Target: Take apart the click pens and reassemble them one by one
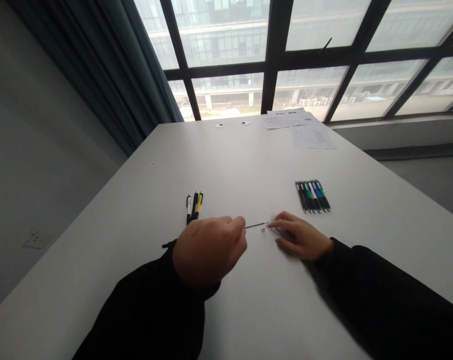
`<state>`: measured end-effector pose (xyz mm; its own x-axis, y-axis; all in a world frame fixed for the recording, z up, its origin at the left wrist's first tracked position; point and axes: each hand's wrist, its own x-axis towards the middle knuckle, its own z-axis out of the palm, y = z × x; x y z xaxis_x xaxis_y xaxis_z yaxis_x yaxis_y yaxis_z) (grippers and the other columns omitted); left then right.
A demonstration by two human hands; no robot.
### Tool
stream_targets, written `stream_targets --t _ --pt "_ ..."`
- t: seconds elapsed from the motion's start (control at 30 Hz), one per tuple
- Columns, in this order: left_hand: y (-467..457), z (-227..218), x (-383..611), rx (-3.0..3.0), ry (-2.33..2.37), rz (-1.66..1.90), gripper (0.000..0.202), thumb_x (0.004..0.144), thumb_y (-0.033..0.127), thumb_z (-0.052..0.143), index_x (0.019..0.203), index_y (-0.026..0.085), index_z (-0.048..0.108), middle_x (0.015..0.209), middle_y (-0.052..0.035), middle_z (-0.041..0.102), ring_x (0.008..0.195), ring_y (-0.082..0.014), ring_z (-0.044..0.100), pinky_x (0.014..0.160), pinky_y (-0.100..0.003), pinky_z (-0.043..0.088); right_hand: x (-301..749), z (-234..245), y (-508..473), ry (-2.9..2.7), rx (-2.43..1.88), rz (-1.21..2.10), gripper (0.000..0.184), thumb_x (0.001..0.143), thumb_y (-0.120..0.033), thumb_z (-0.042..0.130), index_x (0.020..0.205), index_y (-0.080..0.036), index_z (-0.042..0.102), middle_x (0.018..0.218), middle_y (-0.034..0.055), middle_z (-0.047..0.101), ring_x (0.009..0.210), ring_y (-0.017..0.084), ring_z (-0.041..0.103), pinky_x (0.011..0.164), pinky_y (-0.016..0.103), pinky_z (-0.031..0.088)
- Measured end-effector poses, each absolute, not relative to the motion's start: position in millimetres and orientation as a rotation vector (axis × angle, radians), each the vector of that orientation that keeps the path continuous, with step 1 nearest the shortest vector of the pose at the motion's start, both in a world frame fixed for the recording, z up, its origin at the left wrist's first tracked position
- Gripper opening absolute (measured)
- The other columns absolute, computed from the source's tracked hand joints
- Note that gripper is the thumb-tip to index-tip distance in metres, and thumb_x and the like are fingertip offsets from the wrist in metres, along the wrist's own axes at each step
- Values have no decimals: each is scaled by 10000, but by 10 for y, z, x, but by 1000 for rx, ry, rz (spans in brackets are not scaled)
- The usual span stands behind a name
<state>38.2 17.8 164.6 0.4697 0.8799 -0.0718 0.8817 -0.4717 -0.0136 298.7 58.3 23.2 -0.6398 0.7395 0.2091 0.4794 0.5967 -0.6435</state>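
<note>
My left hand (211,247) is closed round a thin grey pen refill (255,225), whose end sticks out to the right between thumb and forefinger. Close to that end rests my right hand (299,235), its fingers apart and the index fingertip at or almost at the refill's tip; contact is hard to tell. On the table just below the tip lies a small shiny piece (263,230), too small to name. A dark stick-like end (169,244) shows at the left hand's wrist side; whether the hand holds it is hidden.
Beyond my left hand lie several pens (194,204), white, black and yellow, partly covered by it. A neat row of click pens (312,196) sits to the right. Printed papers (301,127) lie at the white table's (226,165) far edge, near two cable holes.
</note>
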Motion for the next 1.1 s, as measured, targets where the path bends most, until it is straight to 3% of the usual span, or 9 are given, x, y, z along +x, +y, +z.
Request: stream_targets --t 0.2,0.3,0.47,0.77,0.97,1.1 --pt "176 1625 367 2684 1585 -88 252 950 287 357 771 208 517 700 -3 626 563 -159 550 509 -296 164 3037 268 642 -2378 -967 862 555 699 -39 542 1224 -190 636 1088 90 584 819 169 593 771 300 508" --pt "173 1635 372 2677 1586 -106 246 945 289 364 767 207 513 704 -4 629 567 -161 557 508 -296 160 3035 288 657 -2391 -977 864 486 750 -85 568 1217 -189 650 1074 90 591 792 164 593 752 299 505" --pt "180 1645 391 2670 1604 -136 252 947 288 354 770 209 515 711 -6 628 581 -168 572 508 -300 167 3048 316 677 -2423 -982 843 360 845 -194 593 1198 -183 666 1057 106 604 886 202 611 852 344 497" --pt "166 1632 389 2665 1603 -151 250 944 292 350 772 210 512 715 -6 633 590 -172 578 513 -302 180 3102 373 721 -2462 -985 896 371 856 -183 585 1218 -191 664 1029 92 631 882 197 614 843 331 496" --pt "166 1641 402 2654 1602 -165 250 943 292 354 769 211 514 721 -4 635 595 -174 584 516 -304 207 3127 339 762 -2453 -1008 898 288 904 -260 582 1156 -181 695 1042 101 653 896 195 627 866 327 492" --pt "169 1639 410 2660 1596 -162 249 945 287 357 778 210 525 722 -6 639 598 -175 592 513 -299 220 3086 305 739 -2422 -1034 855 291 899 -344 610 1116 -182 716 971 91 660 826 183 627 794 308 498"
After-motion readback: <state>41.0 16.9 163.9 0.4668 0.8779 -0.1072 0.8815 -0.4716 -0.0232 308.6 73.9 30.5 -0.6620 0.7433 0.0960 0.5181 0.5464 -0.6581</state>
